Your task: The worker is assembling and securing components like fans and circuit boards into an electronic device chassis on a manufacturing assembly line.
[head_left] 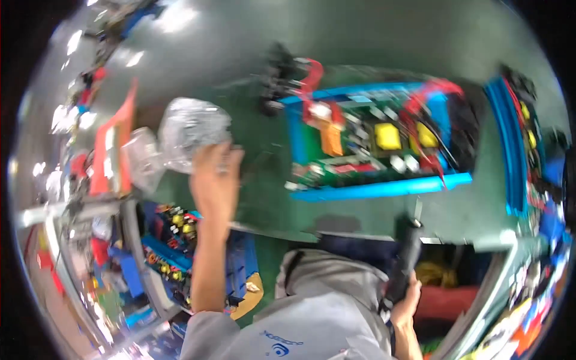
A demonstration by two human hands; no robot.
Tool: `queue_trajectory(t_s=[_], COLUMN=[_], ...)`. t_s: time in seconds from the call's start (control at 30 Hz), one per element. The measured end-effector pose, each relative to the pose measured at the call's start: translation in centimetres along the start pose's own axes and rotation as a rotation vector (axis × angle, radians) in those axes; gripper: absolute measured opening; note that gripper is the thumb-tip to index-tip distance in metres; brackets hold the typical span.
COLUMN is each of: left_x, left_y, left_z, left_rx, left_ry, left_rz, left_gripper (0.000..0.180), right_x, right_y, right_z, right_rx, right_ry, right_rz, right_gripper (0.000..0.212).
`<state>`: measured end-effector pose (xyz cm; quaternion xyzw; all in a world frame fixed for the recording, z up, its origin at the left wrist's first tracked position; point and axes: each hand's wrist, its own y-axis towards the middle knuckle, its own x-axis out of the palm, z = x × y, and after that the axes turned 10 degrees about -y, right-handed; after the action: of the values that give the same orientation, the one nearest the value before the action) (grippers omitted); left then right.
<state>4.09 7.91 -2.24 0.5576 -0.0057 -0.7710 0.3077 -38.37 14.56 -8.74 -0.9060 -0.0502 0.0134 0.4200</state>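
My left hand [215, 183] reaches over the green bench to the near edge of a clear plastic bag [191, 129] filled with small grey pieces. Its fingers are smeared by motion, so what they hold, if anything, cannot be made out. In my right hand [408, 300], low at the bench's front edge, is a black power screwdriver [404, 261], its thin bit pointing away from me. Beyond the bit lies a blue-framed circuit board assembly [384, 195] with yellow blocks, an orange part and red and black wires.
A smaller clear bag [144, 159] lies left of the full one, beside an upright orange-red panel [111, 147]. Another blue-framed unit [510, 147] stands at the right. Blue bins with boards [171, 255] sit below the bench at the left. Black cables [277, 78] lie behind the assembly.
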Motion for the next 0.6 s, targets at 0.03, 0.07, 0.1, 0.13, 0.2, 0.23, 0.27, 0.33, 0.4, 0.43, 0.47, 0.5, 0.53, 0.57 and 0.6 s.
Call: queue_trajectory(t_s=[0.03, 0.07, 0.1, 0.13, 0.2, 0.23, 0.27, 0.33, 0.4, 0.43, 0.47, 0.5, 0.53, 0.57, 0.6], left_x=[-0.1, -0.1, -0.4, -0.8, -0.7, -0.1, 0.2, -0.2, -2.1, -2.2, -2.1, -1.8, -1.6, 0.3, 0.8], left_y=[0.5, 0.9, 1.3, 1.9, 2.6, 2.8, 2.9, 3.8, 4.0, 3.7, 3.7, 3.5, 3.2, 2.7, 2.4], left_z=[-0.9, -0.8, -1.4, -2.0, -4.2, -4.2, -3.9, -2.3, 1.9, 4.0, 5.8, 7.4, 9.5, 11.8, 13.4], left_rx=[-0.159, -0.157, -0.059, -0.026, 0.088, 0.078, 0.064, -0.064, -0.054, -0.057, -0.007, 0.043, 0.043, 0.101, 0.161], left_ry=[-0.137, -0.038, -0.015, 0.028, -0.021, 0.006, 0.039, -0.198, -0.448, -0.444, -0.573, -0.7, -0.69, -0.719, -0.713], left_rz=[-0.088, -0.083, -0.1, -0.143, -0.142, -0.095, -0.047, -0.098, -0.133, -0.14, -0.234, -0.326, -0.326, -0.44, -0.533], left_gripper=[0.029, 0.023, 0.022, 0.027, 0.021, 0.02, 0.019, 0.023, 0.025, 0.025, 0.025, 0.025, 0.025, 0.028, 0.031], right_x=[0.3, 1.1, 1.1, 1.2, 0.4, 0.7, 1.3, 1.9, 2.2, 2.3, 2.5, 2.5, 2.5, 2.1, 2.1], right_y=[0.0, 0.0, -0.3, -0.5, -0.3, -0.3, -0.4, -0.3, -0.7, -0.7, -0.8, -0.8, -0.8, -0.6, -0.5], right_z=[-1.0, -1.7, -1.9, -1.9, -2.2, -2.8, -3.1, -3.1, -5.1, -5.1, -4.9, -4.8, -4.9, -4.5, -4.3], right_rx=[-0.209, -0.205, -0.348, -0.315, -0.452, -0.451, -0.514, -0.544, -0.467, -0.481, -0.508, -0.504, -0.49, -0.461, -0.462], right_ry=[-0.205, -0.276, -0.418, -0.479, -0.503, -0.512, -0.429, -0.425, -0.405, -0.401, -0.423, -0.418, -0.42, -0.431, -0.419], right_rz=[-0.086, -0.051, -0.026, -0.056, -0.222, -0.25, -0.228, -0.193, -0.263, -0.262, -0.256, -0.26, -0.274, -0.25, -0.254], right_gripper=[0.068, 0.065, 0.066, 0.067, 0.052, 0.047, 0.044, 0.043, 0.043, 0.043, 0.052, 0.052, 0.054, 0.056, 0.056])
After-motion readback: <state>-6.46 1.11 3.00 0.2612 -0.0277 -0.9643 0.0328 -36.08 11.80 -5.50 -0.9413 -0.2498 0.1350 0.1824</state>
